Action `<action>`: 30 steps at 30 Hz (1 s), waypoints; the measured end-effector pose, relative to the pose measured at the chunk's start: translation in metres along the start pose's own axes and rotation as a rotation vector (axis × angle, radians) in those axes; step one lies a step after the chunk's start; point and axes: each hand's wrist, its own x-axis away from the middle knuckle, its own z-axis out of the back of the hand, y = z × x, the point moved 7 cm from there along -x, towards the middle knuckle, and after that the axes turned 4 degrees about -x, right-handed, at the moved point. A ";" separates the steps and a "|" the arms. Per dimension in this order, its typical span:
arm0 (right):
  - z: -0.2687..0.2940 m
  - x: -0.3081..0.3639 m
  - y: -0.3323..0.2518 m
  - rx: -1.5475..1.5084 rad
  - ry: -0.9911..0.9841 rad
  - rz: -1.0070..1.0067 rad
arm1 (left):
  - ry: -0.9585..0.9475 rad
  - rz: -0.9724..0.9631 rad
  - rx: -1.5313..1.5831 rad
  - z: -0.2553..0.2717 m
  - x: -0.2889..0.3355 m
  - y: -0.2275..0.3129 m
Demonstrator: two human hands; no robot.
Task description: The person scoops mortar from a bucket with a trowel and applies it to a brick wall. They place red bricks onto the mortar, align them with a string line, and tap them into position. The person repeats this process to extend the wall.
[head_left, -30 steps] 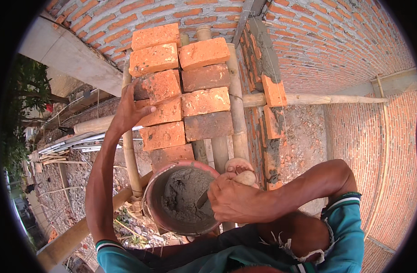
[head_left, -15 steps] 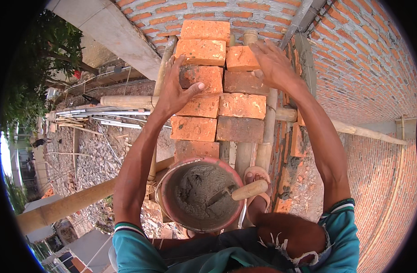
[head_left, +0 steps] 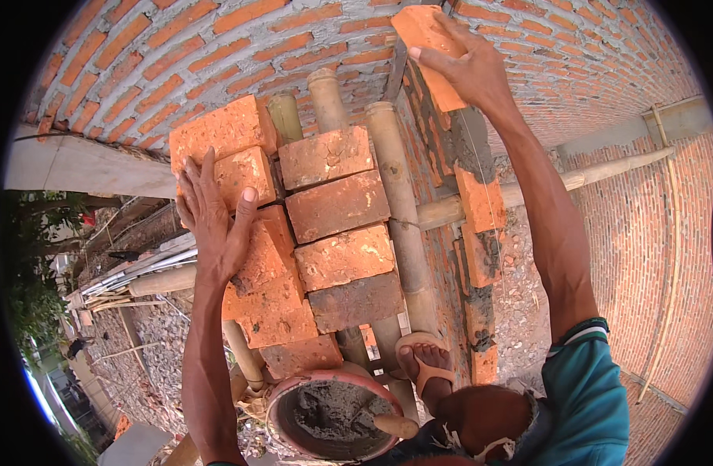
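My right hand (head_left: pixel 481 70) grips an orange brick (head_left: pixel 442 92) at the far end of the low brick wall (head_left: pixel 481 200), whose top carries grey mortar (head_left: pixel 471 147). Whether that brick touches the wall is hard to tell. My left hand (head_left: pixel 212 225) rests with its fingers apart on the left side of a stack of bricks (head_left: pixel 337 198), over an orange brick (head_left: pixel 245 172). Close to my body stands a bucket (head_left: pixel 278 412) of wet mortar, with a wooden-handled trowel (head_left: pixel 395 425) in it.
Bamboo poles (head_left: pixel 391 155) bear the brick stack. A string (head_left: pixel 484 175) runs along the low wall. One crosswise bamboo pole (head_left: pixel 582 179) passes at right. Tall brick walls (head_left: pixel 310 39) rise ahead and right. My sandalled foot (head_left: pixel 426 365) is beside the bucket. Rubble (head_left: pixel 139 365) covers the lower ground at left.
My right hand has taken a brick off the right side of the stack and carried it forward and right to the low wall. My left hand stays at the stack; the view has turned rightward.
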 end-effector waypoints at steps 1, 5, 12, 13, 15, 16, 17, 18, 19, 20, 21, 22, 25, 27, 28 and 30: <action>0.002 -0.016 0.025 0.059 -0.016 -0.091 | 0.022 -0.009 0.012 0.001 0.001 0.001; 0.007 -0.065 0.105 0.265 -0.005 -0.334 | 0.000 -0.030 -0.072 0.004 0.001 0.005; -0.034 -0.066 0.155 0.335 -0.070 -0.350 | -0.019 -0.017 -0.051 0.007 -0.002 0.008; -0.040 -0.068 0.156 0.345 -0.094 -0.341 | -0.016 -0.011 -0.038 0.007 -0.002 0.007; -0.048 -0.073 0.158 0.348 -0.100 -0.325 | -0.018 -0.009 -0.058 0.007 -0.002 0.006; -0.051 -0.074 0.160 0.355 -0.106 -0.326 | -0.021 -0.006 -0.055 0.007 -0.002 0.005; -0.054 -0.075 0.164 0.363 -0.122 -0.352 | -0.022 -0.002 -0.052 0.007 -0.002 0.005; -0.057 -0.075 0.170 0.362 -0.145 -0.384 | -0.011 -0.012 -0.060 0.008 -0.002 0.006; -0.057 -0.076 0.172 0.387 -0.128 -0.369 | -0.011 -0.007 -0.054 0.008 -0.003 0.006; -0.058 -0.076 0.176 0.405 -0.115 -0.360 | -0.011 -0.003 -0.048 0.008 -0.003 0.006; -0.058 -0.076 0.179 0.421 -0.103 -0.358 | -0.009 0.001 -0.040 0.008 -0.003 0.006; -0.058 -0.077 0.178 0.428 -0.058 -0.284 | -0.011 -0.001 -0.041 0.008 -0.003 0.007; -0.059 -0.080 0.175 0.471 0.016 -0.167 | -0.008 -0.006 -0.035 0.009 -0.004 0.008; -0.062 -0.081 0.177 0.529 -0.009 -0.207 | -0.002 -0.008 -0.036 0.010 -0.004 0.009; -0.063 -0.081 0.176 0.512 -0.007 -0.202 | -0.001 -0.006 -0.036 0.010 -0.004 0.009; -0.066 -0.081 0.173 0.480 -0.019 -0.225 | -0.005 0.001 -0.029 0.010 -0.004 0.009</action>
